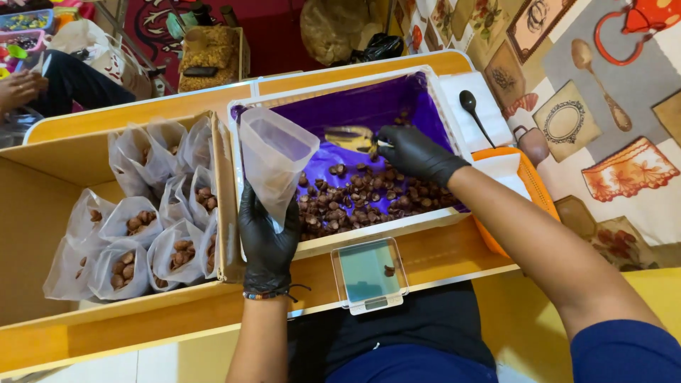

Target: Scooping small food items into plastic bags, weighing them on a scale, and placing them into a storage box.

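Note:
My left hand [268,237], in a black glove, holds an empty clear plastic bag [273,159] upright with its mouth open, over the left edge of a white tray lined with purple plastic [369,106]. My right hand [415,152], also black-gloved, grips a clear plastic scoop [351,137] over the tray. Many brown nuts [358,195] lie on the purple lining below both hands.
A small digital scale [369,273] with one nut on it sits at the near edge. A cardboard box [42,206] at left holds several filled bags of nuts [142,227]. A black spoon [474,112] lies right of the tray. Another person's hand [18,89] shows far left.

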